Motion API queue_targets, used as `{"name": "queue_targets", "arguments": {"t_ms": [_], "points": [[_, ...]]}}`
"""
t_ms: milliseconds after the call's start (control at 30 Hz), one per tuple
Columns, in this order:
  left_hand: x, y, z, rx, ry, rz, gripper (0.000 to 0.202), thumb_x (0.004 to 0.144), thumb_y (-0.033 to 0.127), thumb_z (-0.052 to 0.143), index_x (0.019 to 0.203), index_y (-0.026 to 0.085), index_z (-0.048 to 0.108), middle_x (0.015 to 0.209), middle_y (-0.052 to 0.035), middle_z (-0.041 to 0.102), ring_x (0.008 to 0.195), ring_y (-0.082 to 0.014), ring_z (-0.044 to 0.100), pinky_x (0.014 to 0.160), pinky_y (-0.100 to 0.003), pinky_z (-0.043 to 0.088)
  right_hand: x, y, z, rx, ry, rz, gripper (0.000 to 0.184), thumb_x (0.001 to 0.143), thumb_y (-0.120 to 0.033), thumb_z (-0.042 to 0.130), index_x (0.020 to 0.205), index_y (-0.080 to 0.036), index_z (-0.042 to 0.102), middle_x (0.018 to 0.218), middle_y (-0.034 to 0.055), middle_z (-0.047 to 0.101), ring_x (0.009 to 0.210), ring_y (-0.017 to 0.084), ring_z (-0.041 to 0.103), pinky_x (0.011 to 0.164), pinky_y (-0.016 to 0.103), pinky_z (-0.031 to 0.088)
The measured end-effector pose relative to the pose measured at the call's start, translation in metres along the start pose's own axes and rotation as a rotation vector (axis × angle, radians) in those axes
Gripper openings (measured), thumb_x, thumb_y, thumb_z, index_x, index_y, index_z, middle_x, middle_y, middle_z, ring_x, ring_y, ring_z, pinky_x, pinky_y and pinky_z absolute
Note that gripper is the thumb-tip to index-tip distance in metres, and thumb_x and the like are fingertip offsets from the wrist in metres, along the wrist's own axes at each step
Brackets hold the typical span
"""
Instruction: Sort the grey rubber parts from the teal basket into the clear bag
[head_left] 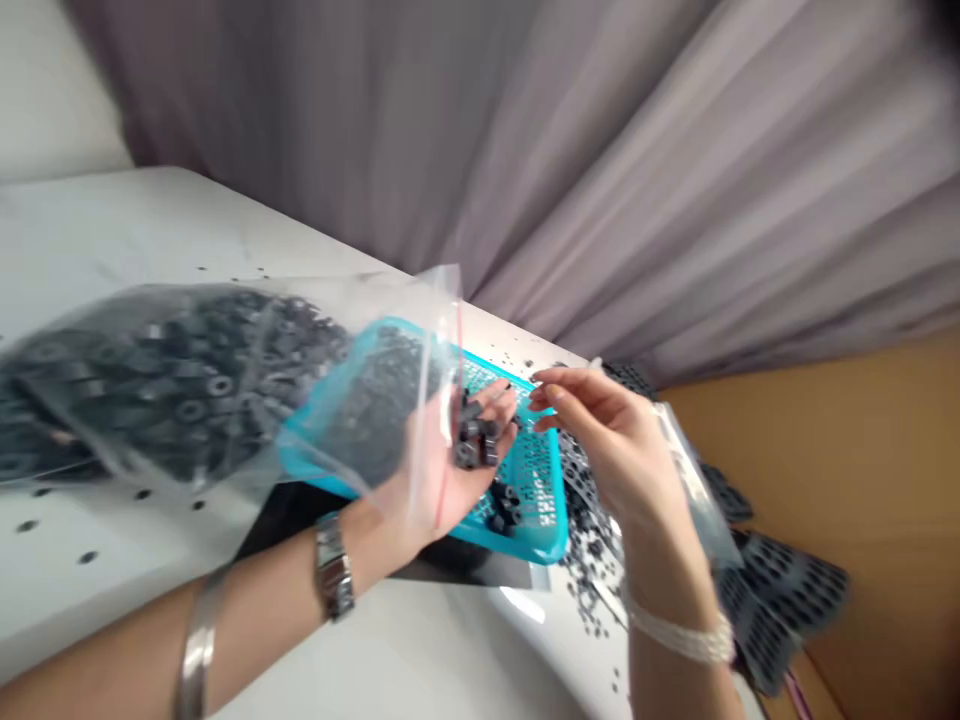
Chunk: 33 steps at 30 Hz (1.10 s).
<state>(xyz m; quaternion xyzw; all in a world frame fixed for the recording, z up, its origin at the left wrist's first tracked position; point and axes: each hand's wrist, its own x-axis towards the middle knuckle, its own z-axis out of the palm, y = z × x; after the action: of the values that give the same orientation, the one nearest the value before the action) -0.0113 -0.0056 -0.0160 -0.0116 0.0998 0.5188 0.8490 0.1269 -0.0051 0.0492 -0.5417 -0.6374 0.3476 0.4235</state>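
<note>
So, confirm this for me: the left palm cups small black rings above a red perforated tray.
Wrong in one respect: the tray is turquoise blue, not red, as the head view shows. The left hand does cup small black rings above it.

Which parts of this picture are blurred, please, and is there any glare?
Head view: motion blur throughout, worst on the bag of dark rings and the curtain; the left hand and right hand are sharper; a glare patch lies on the table.

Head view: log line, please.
left hand: palm up, black rings in it | right hand: fingers beside it | blue tray: beneath
</note>
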Motion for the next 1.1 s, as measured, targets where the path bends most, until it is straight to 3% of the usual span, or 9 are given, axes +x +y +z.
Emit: {"name": "queue_targets", "arguments": {"t_ms": [100,233,367,533,867,1100], "points": [[0.002,0.001,-0.004,-0.002,-0.010,-0.043,0.044,0.093,0.030,0.043,0.128,0.005,0.054,0.129,-0.0156,0.061,0.120,-0.0207,0.055,0.096,-0.029,0.048,-0.010,0.019,-0.009,-0.052,-0.083,0.047,0.015,0.083,-0.025,0.066,0.095,-0.019,0.069,0.092,0.0041,0.070,0.078,0.015,0.064,0.071,0.031,0.054],[0.001,0.003,-0.007,0.002,-0.004,-0.081,0.047,0.091,0.030,0.049,0.134,0.012,0.050,0.134,-0.0108,0.059,0.117,-0.0194,0.057,0.086,-0.027,0.053,-0.012,0.026,-0.001,-0.172,-0.255,-0.023,0.021,0.084,-0.025,0.065,0.104,-0.022,0.068,0.107,0.0046,0.068,0.094,0.018,0.062,0.084,0.036,0.052],[0.000,0.003,-0.002,0.016,0.035,-0.089,0.049,0.092,0.028,0.045,0.140,0.015,0.045,0.131,-0.0109,0.061,0.114,-0.0202,0.059,0.078,-0.027,0.054,-0.009,0.032,0.007,-0.209,-0.266,-0.086,0.017,0.085,-0.027,0.063,0.100,-0.022,0.068,0.102,0.0045,0.067,0.092,0.018,0.061,0.078,0.035,0.051],[-0.002,0.003,0.005,0.060,0.073,-0.105,0.050,0.095,0.032,0.038,0.136,0.006,0.048,0.130,-0.0167,0.061,0.119,-0.0229,0.057,0.088,-0.029,0.053,-0.007,0.033,0.002,-0.022,-0.229,0.032,0.012,0.087,-0.028,0.060,0.093,-0.018,0.065,0.094,0.0050,0.068,0.084,0.016,0.063,0.077,0.033,0.050],[0.000,0.000,0.007,0.088,0.146,-0.091,0.053,0.096,0.032,0.032,0.140,0.005,0.041,0.137,-0.0181,0.055,0.129,-0.0236,0.050,0.104,-0.035,0.045,-0.003,0.038,-0.009,0.110,-0.177,0.160,0.015,0.080,-0.028,0.069,0.078,-0.016,0.060,0.073,0.0006,0.063,0.062,0.010,0.053,0.061,0.027,0.043],[0.000,0.000,0.009,0.103,0.152,-0.091,0.051,0.095,0.031,0.034,0.139,0.006,0.044,0.137,-0.0166,0.055,0.128,-0.0238,0.051,0.102,-0.034,0.047,-0.003,0.042,-0.008,0.671,-0.210,0.370,0.010,0.075,-0.020,0.058,0.085,-0.020,0.059,0.088,0.0035,0.065,0.076,0.015,0.061,0.066,0.029,0.047]]}}
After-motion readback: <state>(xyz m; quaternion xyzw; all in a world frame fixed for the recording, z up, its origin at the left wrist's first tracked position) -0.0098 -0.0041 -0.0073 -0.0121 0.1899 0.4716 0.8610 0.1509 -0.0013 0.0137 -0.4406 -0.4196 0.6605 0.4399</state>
